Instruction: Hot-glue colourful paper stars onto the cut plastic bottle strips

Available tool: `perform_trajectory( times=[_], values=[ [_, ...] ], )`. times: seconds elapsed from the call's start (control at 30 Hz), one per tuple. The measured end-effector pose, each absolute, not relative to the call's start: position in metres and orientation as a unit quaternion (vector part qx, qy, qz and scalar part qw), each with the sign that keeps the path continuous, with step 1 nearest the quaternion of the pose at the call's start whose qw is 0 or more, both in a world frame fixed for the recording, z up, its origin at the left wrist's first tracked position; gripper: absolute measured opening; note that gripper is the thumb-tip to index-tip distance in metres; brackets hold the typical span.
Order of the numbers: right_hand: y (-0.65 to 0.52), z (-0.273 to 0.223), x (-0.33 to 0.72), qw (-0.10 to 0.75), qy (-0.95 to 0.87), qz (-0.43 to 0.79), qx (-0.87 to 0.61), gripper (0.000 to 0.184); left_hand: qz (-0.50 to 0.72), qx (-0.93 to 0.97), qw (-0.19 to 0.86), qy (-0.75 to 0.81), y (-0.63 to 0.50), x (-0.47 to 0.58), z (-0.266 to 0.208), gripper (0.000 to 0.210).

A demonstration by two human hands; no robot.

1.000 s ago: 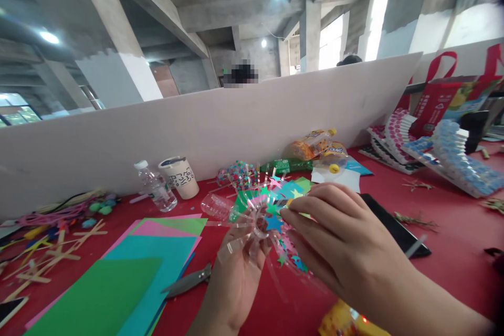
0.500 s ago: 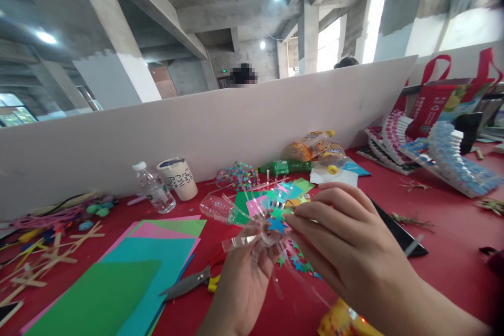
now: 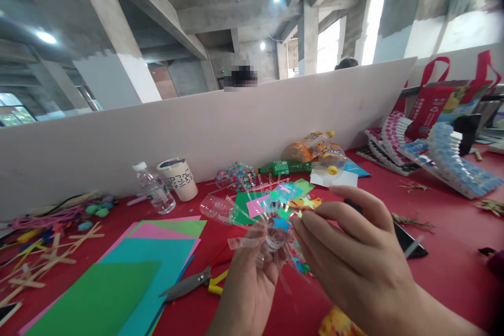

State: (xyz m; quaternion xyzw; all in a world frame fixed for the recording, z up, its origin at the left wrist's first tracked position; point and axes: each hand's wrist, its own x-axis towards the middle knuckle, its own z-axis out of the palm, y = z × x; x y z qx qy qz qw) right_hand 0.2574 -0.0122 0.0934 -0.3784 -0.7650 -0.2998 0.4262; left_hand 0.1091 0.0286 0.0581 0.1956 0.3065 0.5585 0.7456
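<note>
My left hand (image 3: 252,278) is closed around the base of a clear plastic bottle piece (image 3: 275,239). It is cut into many thin strips that splay outward. A blue paper star (image 3: 282,222) sits on the strips, with green stars beside it. My right hand (image 3: 350,252) is pinched just right of the blue star, and what its fingertips hold is too small to make out. Below and behind the hands, loose coloured stars (image 3: 302,266) lie on the red table. Scissors with yellow handles (image 3: 189,284) rest left of my left wrist, their handles partly hidden.
Coloured paper sheets (image 3: 106,289) cover the front left. A water bottle (image 3: 154,189), a paper cup (image 3: 179,178) and a green bottle (image 3: 283,167) are along the white partition (image 3: 197,131). Wooden sticks (image 3: 51,260) lie far left; folded-paper crafts (image 3: 444,152) stand right.
Both hands and the cut bottle piece have shifted a little to the right. My right fingertips have drawn slightly away from the blue star, and more of the scissors' yellow handle shows.
</note>
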Motion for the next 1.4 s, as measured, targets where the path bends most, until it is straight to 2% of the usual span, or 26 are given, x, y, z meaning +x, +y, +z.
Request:
perform_trajectory(
  times=[0.17, 0.37, 0.5, 0.63, 0.77, 0.93, 1.03, 1.13, 1.23, 1.4],
  values=[
    [-0.012, 0.103, 0.257, 0.43, -0.765, -0.266, -0.4, 0.01, 0.577, 0.181, 0.734, 0.308, 0.031, 0.107, 0.06, 0.02],
    [-0.015, 0.122, 0.26, 0.475, -0.773, -0.094, -0.409, 0.015, 0.583, 0.183, 0.73, 0.305, 0.034, 0.104, 0.06, 0.025],
    [-0.014, 0.123, 0.268, 0.45, -0.786, -0.026, -0.423, 0.012, 0.568, 0.209, 0.726, 0.327, 0.035, 0.104, 0.059, 0.022],
    [-0.011, 0.119, 0.268, 0.447, -0.786, -0.078, -0.42, 0.007, 0.568, 0.207, 0.729, 0.32, 0.034, 0.105, 0.058, 0.019],
    [-0.01, 0.114, 0.264, 0.457, -0.781, -0.136, -0.403, 0.012, 0.583, 0.185, 0.724, 0.321, 0.034, 0.106, 0.06, 0.025],
    [-0.013, 0.101, 0.267, 0.392, -0.814, -0.251, -0.346, 0.01, 0.581, 0.188, 0.727, 0.313, 0.034, 0.107, 0.064, 0.027],
    [-0.013, 0.098, 0.267, 0.386, -0.824, -0.245, -0.333, 0.01, 0.584, 0.186, 0.726, 0.311, 0.032, 0.107, 0.064, 0.026],
    [-0.013, 0.104, 0.262, 0.427, -0.82, -0.189, -0.331, 0.015, 0.584, 0.184, 0.728, 0.309, 0.031, 0.107, 0.064, 0.026],
    [-0.014, 0.112, 0.259, 0.463, -0.813, -0.079, -0.344, 0.02, 0.581, 0.189, 0.73, 0.307, 0.032, 0.107, 0.064, 0.026],
    [-0.02, 0.12, 0.266, 0.434, -0.781, 0.139, -0.426, 0.036, 0.582, 0.182, 0.731, 0.306, 0.033, 0.106, 0.062, 0.028]
  ],
)
